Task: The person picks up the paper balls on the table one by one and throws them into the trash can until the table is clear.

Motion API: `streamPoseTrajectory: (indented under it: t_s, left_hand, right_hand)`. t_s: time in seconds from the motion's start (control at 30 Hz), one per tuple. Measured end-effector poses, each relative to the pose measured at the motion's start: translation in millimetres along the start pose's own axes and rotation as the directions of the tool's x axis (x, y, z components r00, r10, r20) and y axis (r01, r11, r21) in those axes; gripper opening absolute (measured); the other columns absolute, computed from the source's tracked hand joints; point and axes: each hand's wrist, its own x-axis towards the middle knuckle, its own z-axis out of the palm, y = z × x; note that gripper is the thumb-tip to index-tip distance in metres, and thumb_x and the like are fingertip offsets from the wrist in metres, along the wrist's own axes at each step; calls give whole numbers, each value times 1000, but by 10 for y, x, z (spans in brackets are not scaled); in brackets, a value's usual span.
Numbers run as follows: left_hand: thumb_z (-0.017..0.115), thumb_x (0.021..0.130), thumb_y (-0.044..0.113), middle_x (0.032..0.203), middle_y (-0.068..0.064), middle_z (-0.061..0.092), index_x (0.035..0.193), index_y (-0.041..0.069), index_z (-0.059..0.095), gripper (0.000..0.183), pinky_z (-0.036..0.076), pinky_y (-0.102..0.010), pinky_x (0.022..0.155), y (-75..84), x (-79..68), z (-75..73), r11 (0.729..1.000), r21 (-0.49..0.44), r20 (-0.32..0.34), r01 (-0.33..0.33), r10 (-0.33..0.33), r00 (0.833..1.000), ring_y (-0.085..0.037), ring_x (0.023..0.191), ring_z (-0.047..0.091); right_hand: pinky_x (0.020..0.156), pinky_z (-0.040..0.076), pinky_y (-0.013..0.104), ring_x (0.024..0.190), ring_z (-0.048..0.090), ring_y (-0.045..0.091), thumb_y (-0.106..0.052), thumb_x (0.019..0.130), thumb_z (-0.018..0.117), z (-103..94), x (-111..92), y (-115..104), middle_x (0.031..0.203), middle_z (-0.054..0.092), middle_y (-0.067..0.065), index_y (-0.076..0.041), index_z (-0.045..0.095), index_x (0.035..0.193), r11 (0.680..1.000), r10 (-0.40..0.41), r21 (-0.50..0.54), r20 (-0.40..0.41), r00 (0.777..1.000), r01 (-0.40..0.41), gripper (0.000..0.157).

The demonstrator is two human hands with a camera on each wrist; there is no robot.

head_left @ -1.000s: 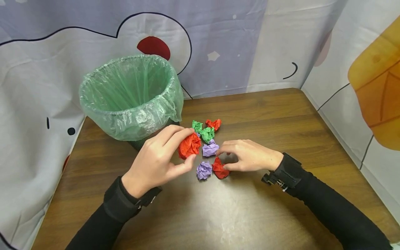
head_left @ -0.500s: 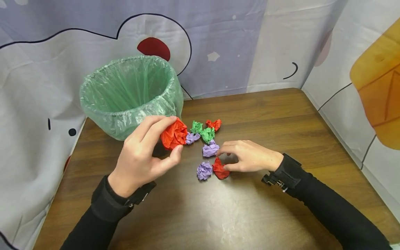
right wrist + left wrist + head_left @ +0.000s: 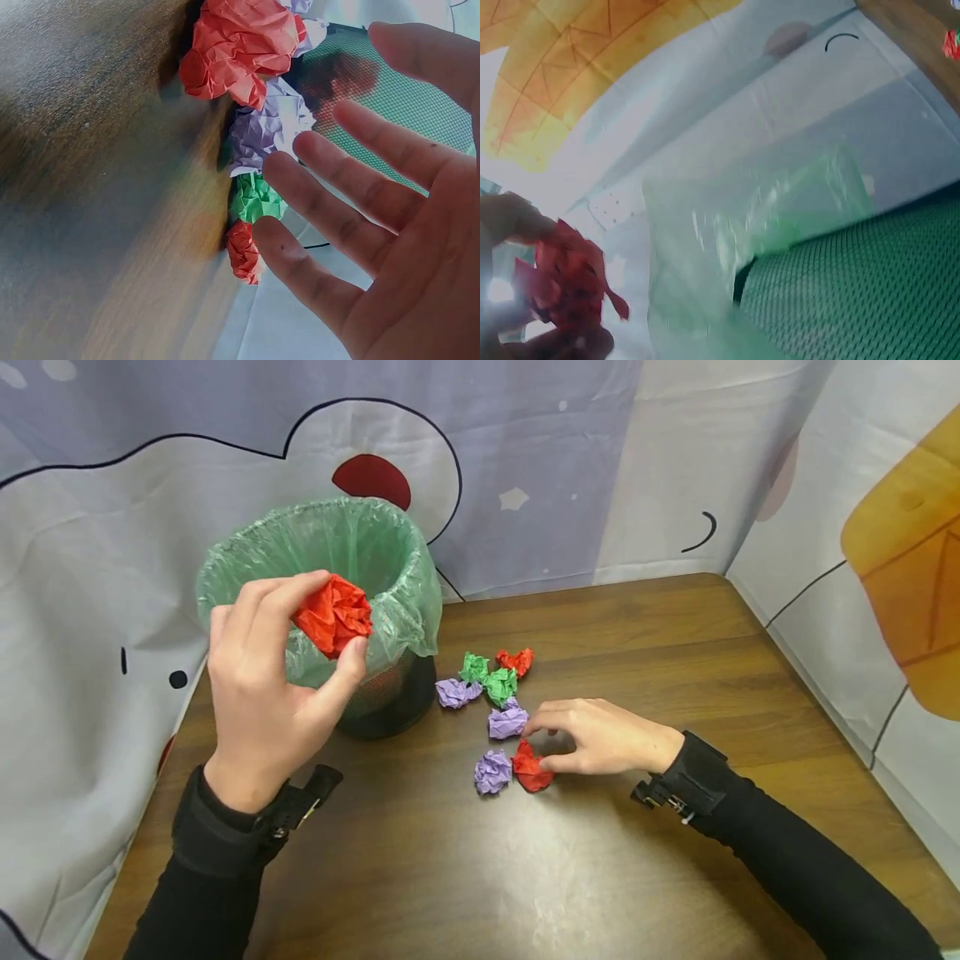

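My left hand (image 3: pixel 266 685) pinches a red crumpled paper ball (image 3: pixel 335 616) between thumb and fingers, raised in front of the bin's green bag (image 3: pixel 405 610). The left wrist view shows the same red ball (image 3: pixel 570 277) beside the bag and the bin's mesh side (image 3: pixel 855 277). On the table, my right hand (image 3: pixel 600 735) has its fingers loosely bent and spread, close to another red paper ball (image 3: pixel 532 768). In the right wrist view no paper is between the fingers, and that nearer red ball (image 3: pixel 244 49) lies apart from them.
Purple balls (image 3: pixel 492 772) (image 3: pixel 508 720) (image 3: pixel 458 692), green balls (image 3: pixel 501 686) (image 3: pixel 474 668) and a far red ball (image 3: pixel 516 662) lie on the wooden table (image 3: pixel 637 635). The black mesh bin (image 3: pixel 390 697) stands at the back left against the curtain (image 3: pixel 525 468).
My left hand has moved left and up with its red ball, from over the paper balls to the front of the bin. The right hand has stayed in place.
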Motion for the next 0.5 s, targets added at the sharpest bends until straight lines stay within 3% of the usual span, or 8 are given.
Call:
streamPoseTrajectory:
  t_s: [0.2,0.5]
  left_hand:
    - [62,88,35,108,-21,65,127,1,64,52,29,-40,81,-181,73,-89,985,129,24,116,-120,993,-34,97,59]
    - [66,88,26,109,-18,65,134,7,61,49,29,-40,77,-381,80,-78,928,277,49,250,-274,960,-32,94,58]
  right_hand:
    - [86,53,34,101,64,12,-40,92,69,-4,-11,12,119,65,-9,-25,68,123,1000,3,1,-2,1000,-3,35]
    - [89,53,35,102,64,13,-42,92,68,31,-5,33,120,65,-9,-27,67,124,1000,22,13,9,1000,-22,35]
